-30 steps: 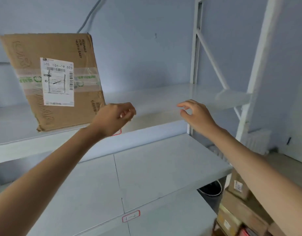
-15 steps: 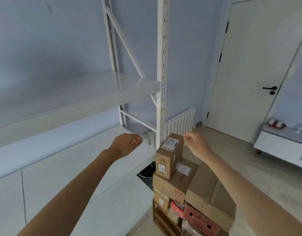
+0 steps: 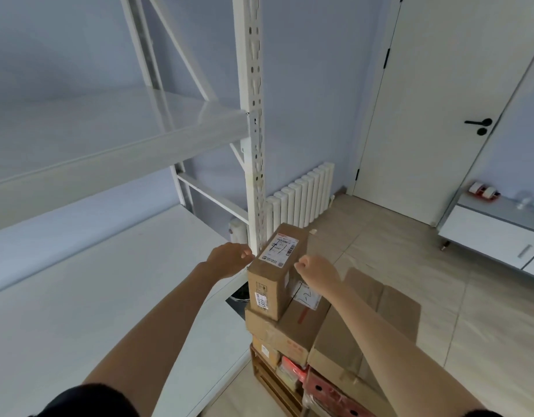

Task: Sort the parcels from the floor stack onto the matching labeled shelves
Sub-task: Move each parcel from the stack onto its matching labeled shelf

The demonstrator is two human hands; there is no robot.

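A tall narrow cardboard parcel (image 3: 273, 275) with a white shipping label on top stands upright on the floor stack (image 3: 307, 335) of brown boxes. My left hand (image 3: 229, 261) hovers just left of its top edge with fingers loosely curled, holding nothing. My right hand (image 3: 316, 273) is just right of the parcel's top, fingers curled, also holding nothing. Neither hand clearly touches the parcel. White shelves (image 3: 109, 152) of the rack stretch to the left, upper and lower (image 3: 94, 296).
The rack's perforated white post (image 3: 255, 130) rises right behind the parcel. A white radiator (image 3: 301, 197) stands against the wall, a white door (image 3: 449, 100) at the right, and a low white cabinet (image 3: 494, 233) at far right. Wood floor lies beyond the stack.
My view swung right from the shelf with the leaning flat parcel to the floor stack. Both hands came down and closed in on either side of the tall parcel's top.
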